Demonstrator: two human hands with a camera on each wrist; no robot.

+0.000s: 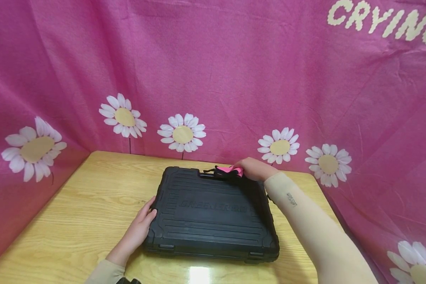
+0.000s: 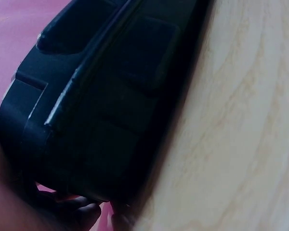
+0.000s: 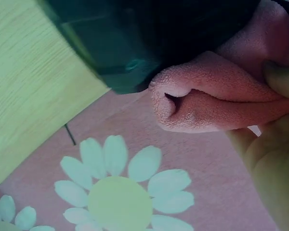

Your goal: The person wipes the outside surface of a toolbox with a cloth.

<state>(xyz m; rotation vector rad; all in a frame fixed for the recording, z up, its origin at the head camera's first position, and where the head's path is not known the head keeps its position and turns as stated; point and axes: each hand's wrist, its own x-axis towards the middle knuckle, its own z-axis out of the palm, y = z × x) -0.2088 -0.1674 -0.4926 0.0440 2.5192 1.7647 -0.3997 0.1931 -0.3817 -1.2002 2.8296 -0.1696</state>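
A black hard plastic case [image 1: 213, 221] with ridges and raised lettering lies closed on the table. At its left side my left hand [image 1: 142, 225] grips the edge; in the left wrist view the fingers [image 2: 89, 216] curl round the case's corner [image 2: 86, 144]. My right hand [image 1: 253, 169] holds a folded pink cloth [image 1: 230, 169] at the case's far edge, beside the handle. The right wrist view shows the cloth [image 3: 212, 96] pinched under the thumb [image 3: 282, 79], its fold against the dark case [image 3: 130, 43]. A black strip shows along the cloth in the head view.
The wooden table [image 1: 78, 213] extends on both sides of the case. A pink curtain [image 1: 213, 79] with printed daisies hangs behind and at both sides. A small black object [image 1: 127, 281] shows by the left wrist.
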